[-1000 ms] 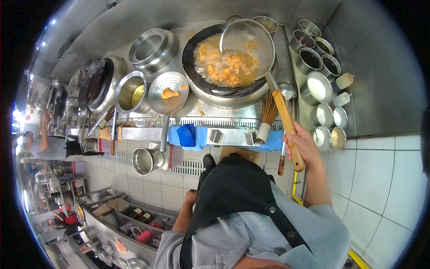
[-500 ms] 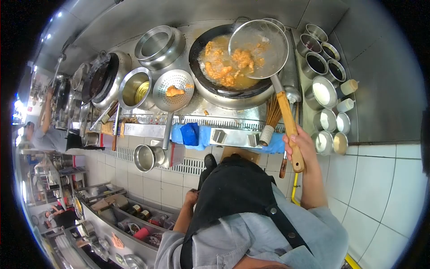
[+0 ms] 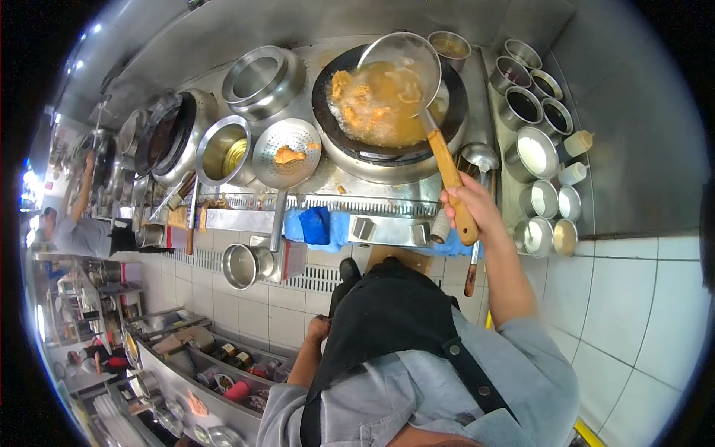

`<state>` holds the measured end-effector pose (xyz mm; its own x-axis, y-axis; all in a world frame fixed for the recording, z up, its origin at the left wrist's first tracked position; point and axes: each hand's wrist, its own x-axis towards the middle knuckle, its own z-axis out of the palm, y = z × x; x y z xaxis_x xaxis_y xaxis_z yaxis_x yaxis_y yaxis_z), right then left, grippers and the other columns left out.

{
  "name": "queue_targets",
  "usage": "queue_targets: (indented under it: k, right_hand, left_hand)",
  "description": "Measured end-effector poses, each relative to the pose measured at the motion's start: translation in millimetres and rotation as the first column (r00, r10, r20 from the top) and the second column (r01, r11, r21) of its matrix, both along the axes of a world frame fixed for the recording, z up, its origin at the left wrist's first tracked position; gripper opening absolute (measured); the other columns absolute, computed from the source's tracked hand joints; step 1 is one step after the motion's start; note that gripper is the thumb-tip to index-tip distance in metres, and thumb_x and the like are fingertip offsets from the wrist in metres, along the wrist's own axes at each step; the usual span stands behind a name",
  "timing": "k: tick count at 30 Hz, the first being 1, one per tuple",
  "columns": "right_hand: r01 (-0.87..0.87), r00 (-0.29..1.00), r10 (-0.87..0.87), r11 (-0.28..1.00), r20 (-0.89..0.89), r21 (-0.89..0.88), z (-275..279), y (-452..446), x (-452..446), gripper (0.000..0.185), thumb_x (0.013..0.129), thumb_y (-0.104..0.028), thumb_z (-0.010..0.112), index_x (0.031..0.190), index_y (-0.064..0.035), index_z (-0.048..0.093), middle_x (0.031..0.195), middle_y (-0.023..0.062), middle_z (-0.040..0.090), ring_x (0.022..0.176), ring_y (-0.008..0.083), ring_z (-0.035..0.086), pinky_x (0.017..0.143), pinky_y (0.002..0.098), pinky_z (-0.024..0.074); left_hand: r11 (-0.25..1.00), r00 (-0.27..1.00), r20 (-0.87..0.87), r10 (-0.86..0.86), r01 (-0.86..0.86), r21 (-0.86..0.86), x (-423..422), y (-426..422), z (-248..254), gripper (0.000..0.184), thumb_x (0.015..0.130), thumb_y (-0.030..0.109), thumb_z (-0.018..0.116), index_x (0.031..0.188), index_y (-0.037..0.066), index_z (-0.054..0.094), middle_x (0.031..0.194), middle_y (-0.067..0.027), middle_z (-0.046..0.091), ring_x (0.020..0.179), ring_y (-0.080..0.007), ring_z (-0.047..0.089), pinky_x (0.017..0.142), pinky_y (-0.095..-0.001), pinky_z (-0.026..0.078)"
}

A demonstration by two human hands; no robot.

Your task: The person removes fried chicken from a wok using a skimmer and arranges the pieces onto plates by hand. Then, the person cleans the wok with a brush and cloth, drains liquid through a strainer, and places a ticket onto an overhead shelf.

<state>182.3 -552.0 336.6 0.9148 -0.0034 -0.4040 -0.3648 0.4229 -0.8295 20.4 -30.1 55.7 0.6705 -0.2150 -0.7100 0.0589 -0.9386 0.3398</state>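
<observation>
My right hand (image 3: 477,205) is closed around the wooden handle of a wire-mesh skimmer (image 3: 447,167). Its round mesh head is over the far part of a black wok (image 3: 328,123), tilted and seemingly partly in the bubbling oil. Golden battered fried pieces (image 3: 359,112) float in the oil, mostly left of the mesh. Low beside the black apron, my left hand (image 3: 319,328) is curled shut; whatever it holds, if anything, is hidden. Left of the wok lies a perforated strainer ladle (image 3: 277,173) with one fried piece (image 3: 289,155) on it.
A steel pot with oil (image 3: 216,160) and stacked steel basins (image 3: 279,97) stand left of the wok. Sauce containers (image 3: 532,160) line the right side. A steel ladle (image 3: 480,155) lies right of the wok. At far left, another person (image 3: 82,227) stands by other woks.
My right hand has moved forward and left with the skimmer. The mesh head has gone from above the wok's right side to its far middle, among the oil and pieces.
</observation>
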Motion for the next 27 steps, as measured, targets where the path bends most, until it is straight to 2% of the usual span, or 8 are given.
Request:
queue_targets:
  k: [2,5,8,12,17,20,23,27]
  right_hand:
    - [-0.041,0.999,0.039,0.994,0.025,0.106,-5.2,-4.4,7.8,0.042,0.092,-0.011,0.055,0.133,-0.0078,0.047,0.088,0.0062,0.057,0.062,0.0124,0.057,0.048,0.0289,0.0505]
    - [-0.091,0.996,0.083,0.971,0.041,0.220,-10.6,-1.1,11.6,0.046,0.092,-0.012,0.055,0.137,-0.0076,0.045,0.089,0.0066,0.057,0.062,0.0121,0.056,0.048,0.0274,0.0500]
    - [-0.104,0.994,0.093,0.954,0.053,0.281,-7.2,10.3,8.4,0.049,0.092,-0.013,0.055,0.139,-0.0075,0.042,0.091,0.0071,0.056,0.061,0.0117,0.055,0.048,0.0266,0.0494]
    - [-0.124,0.991,0.096,0.926,0.094,0.356,-5.4,13.8,-2.7,0.053,0.091,-0.013,0.054,0.142,-0.0071,0.039,0.091,0.0074,0.055,0.060,0.0114,0.054,0.046,0.0264,0.0488]
    - [-0.073,0.995,0.052,0.960,0.086,0.270,6.5,12.8,-30.1,0.055,0.090,-0.012,0.055,0.142,-0.0064,0.039,0.090,0.0078,0.054,0.057,0.0114,0.054,0.043,0.0260,0.0483]
    - [-0.059,0.994,0.038,0.975,0.099,0.213,12.9,9.5,-41.4,0.059,0.089,-0.012,0.055,0.145,-0.0064,0.037,0.090,0.0081,0.054,0.056,0.0120,0.053,0.043,0.0268,0.0486]
    - [-0.032,0.995,0.019,0.990,0.094,0.139,17.6,6.8,-50.3,0.065,0.088,-0.010,0.055,0.149,-0.0073,0.033,0.089,0.0083,0.054,0.055,0.0126,0.054,0.044,0.0282,0.0492]
    - [0.001,0.997,-0.003,1.000,0.079,0.027,15.7,1.6,-61.8,0.069,0.088,-0.006,0.054,0.153,-0.0087,0.029,0.089,0.0083,0.054,0.055,0.0131,0.055,0.045,0.0292,0.0497]
  left_hand:
    - [0.976,0.976,-0.014,0.217,-0.217,0.012,-8.0,6.0,-13.7,0.032,0.091,0.032,0.054,0.103,0.008,0.072,0.104,-0.0179,0.071,0.103,-0.0357,0.066,0.089,-0.0419,0.054]
    - [0.995,0.999,0.029,0.045,-0.042,-0.092,-3.7,-3.4,19.5,0.035,0.092,0.033,0.056,0.102,0.002,0.071,0.103,-0.0216,0.071,0.102,-0.0372,0.066,0.089,-0.0435,0.052]
    - [0.907,0.908,-0.052,0.415,-0.418,-0.057,-12.1,3.4,-7.6,0.038,0.091,0.033,0.060,0.101,-0.002,0.070,0.102,-0.0244,0.070,0.099,-0.0390,0.067,0.087,-0.0442,0.052]
    - [0.922,0.924,-0.033,0.381,-0.383,-0.061,-14.6,10.2,-15.9,0.037,0.090,0.032,0.062,0.102,-0.002,0.070,0.099,-0.0241,0.071,0.097,-0.0388,0.068,0.084,-0.0428,0.053]
    - [0.886,0.886,-0.041,0.461,-0.463,-0.029,-17.4,2.5,-0.3,0.034,0.088,0.029,0.064,0.101,-0.001,0.071,0.096,-0.0233,0.072,0.095,-0.0362,0.069,0.083,-0.0416,0.053]
    - [0.905,0.907,-0.004,0.421,-0.421,-0.056,-20.7,11.3,-12.1,0.028,0.086,0.024,0.063,0.098,0.000,0.071,0.093,-0.0215,0.072,0.091,-0.0340,0.070,0.082,-0.0400,0.054]
    - [0.857,0.858,-0.048,0.512,-0.513,-0.038,-17.2,10.6,-10.0,0.025,0.085,0.021,0.063,0.096,0.001,0.071,0.091,-0.0190,0.073,0.090,-0.0306,0.070,0.081,-0.0382,0.054]
    - [0.885,0.885,-0.044,0.464,-0.465,-0.029,-7.5,8.7,-7.1,0.022,0.084,0.019,0.064,0.095,0.003,0.072,0.092,-0.0172,0.073,0.089,-0.0285,0.071,0.080,-0.0372,0.054]
